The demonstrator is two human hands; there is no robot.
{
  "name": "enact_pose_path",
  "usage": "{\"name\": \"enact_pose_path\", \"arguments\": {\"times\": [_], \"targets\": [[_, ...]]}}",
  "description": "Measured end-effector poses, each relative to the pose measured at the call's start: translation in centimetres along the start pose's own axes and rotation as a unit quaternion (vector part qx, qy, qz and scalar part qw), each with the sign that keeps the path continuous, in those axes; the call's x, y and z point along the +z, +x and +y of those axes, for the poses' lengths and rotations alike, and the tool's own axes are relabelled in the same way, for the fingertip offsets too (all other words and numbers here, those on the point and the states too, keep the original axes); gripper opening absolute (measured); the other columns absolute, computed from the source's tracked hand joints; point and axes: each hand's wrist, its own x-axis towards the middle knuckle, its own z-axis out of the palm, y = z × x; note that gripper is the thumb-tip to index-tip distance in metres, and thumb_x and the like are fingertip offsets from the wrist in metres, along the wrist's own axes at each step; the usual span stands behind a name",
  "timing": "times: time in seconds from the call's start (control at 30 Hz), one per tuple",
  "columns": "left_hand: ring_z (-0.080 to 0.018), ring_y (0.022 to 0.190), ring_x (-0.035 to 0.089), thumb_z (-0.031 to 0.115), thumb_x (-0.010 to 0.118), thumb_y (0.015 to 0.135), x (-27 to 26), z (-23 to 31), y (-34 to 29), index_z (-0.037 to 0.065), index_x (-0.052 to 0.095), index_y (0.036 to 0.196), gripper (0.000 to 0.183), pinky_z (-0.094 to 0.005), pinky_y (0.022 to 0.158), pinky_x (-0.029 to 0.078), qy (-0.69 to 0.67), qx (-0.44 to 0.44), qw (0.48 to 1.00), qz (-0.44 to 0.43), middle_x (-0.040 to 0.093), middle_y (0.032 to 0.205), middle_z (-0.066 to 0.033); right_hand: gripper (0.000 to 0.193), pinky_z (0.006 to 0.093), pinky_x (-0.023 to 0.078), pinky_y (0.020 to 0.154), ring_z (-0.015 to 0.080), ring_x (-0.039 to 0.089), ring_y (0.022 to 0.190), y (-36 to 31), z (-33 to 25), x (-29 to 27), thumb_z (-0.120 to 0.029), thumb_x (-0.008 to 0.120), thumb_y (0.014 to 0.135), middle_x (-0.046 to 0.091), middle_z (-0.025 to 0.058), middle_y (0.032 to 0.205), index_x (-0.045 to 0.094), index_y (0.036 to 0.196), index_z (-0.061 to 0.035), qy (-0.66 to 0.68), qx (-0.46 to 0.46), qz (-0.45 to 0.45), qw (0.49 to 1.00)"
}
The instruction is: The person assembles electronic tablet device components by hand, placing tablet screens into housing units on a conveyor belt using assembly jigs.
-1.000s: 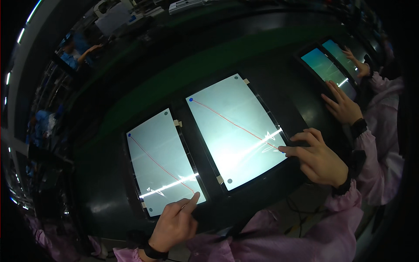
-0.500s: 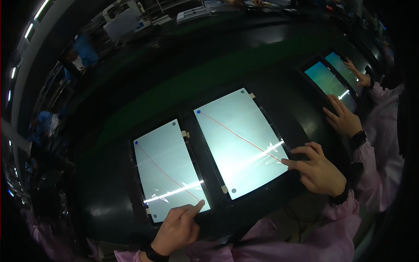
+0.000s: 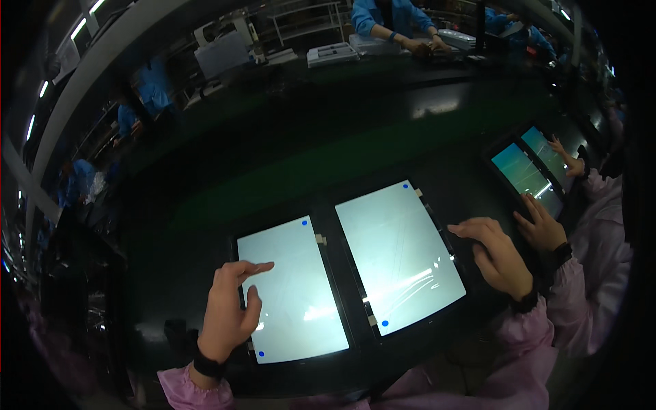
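Two lit tablet-like touch panels with white screens and dark frames lie side by side on a dark table: a left panel (image 3: 295,294) and a right panel (image 3: 403,253). Each shows a blue dot near its upper right corner and another near its lower left. My left hand (image 3: 231,307) hovers across the left panel's left side, empty, thumb apart and fingers stretched forward. Just off the right edge of the right panel, my right hand (image 3: 497,256) is raised, its fingers slightly bent and nothing held. Dark bands circle both wrists.
At my right a co-worker's hands (image 3: 544,229) touch two panels with green-blue screens (image 3: 519,167). Across the dark table (image 3: 273,171), a person in blue (image 3: 386,20) handles something near white flat parts (image 3: 333,55). Other blue-clad people are at the far left.
Both hands have lifted off the panels' lower right corners, the left moving left and up, the right slightly up and right. Red diagonal lines are gone; blue dots replace the grey ones. The view has shifted.
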Motion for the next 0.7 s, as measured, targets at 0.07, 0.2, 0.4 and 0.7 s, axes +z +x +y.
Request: {"name": "enact_pose_path", "arguments": {"times": [0.07, 0.2, 0.4, 0.7], "targets": [[-0.0293, 0.091, 0.054, -0.007, 0.051, 0.075, 0.6, -2.1, 2.9, 0.0, 0.045, 0.109, 0.036, -0.0354, 0.083, 0.042, 0.05, 0.025, 0.998, -0.039, 0.063, 0.11, -0.012, 0.043, 0.0381, 0.039, 0.094, 0.0334, 0.049, 0.106, 3.3, 1.9, 2.1, 0.005, 0.044, 0.074, 0.054, 0.0153, 0.112, 0.055, 0.115, -0.003, 0.013, -0.012, 0.002, 1.0], [-0.0308, 0.094, 0.051, -0.007, 0.049, 0.076, 3.1, -5.4, 5.2, -0.001, 0.045, 0.111, 0.036, -0.037, 0.083, 0.042, 0.086, 0.024, 0.993, -0.08, 0.059, 0.11, -0.0117, 0.036, 0.041, 0.041, 0.093, 0.0362, 0.048, 0.107, 8.5, 4.9, 5.6, 0.001, 0.045, 0.08, 0.052, 0.0175, 0.113, 0.051, 0.115, -0.0043, 0.002, 0.009, -0.02, 1.0], [-0.0331, 0.093, 0.052, -0.008, 0.049, 0.075, 4.9, -5.9, 6.9, -0.001, 0.045, 0.111, 0.037, -0.0383, 0.084, 0.042, 0.062, 0.063, 0.992, -0.092, 0.06, 0.11, -0.0135, 0.034, 0.0416, 0.042, 0.092, 0.0359, 0.049, 0.105, 9.5, 6.2, 6.4, -0.001, 0.047, 0.082, 0.051, 0.0167, 0.113, 0.05, 0.116, -0.0045, -0.024, 0.037, -0.043, 0.998], [-0.0365, 0.096, 0.053, -0.007, 0.05, 0.074, 5.7, -5.9, 7.5, -0.004, 0.045, 0.112, 0.038, -0.0414, 0.087, 0.044, 0.059, 0.044, 0.988, -0.132, 0.061, 0.11, -0.0167, 0.038, 0.0411, 0.04, 0.094, 0.0348, 0.047, 0.105, 9.5, 5.6, 6.6, 0.001, 0.048, 0.079, 0.052, 0.0157, 0.112, 0.053, 0.117, -0.0045, -0.058, 0.042, -0.052, 0.996]]}}
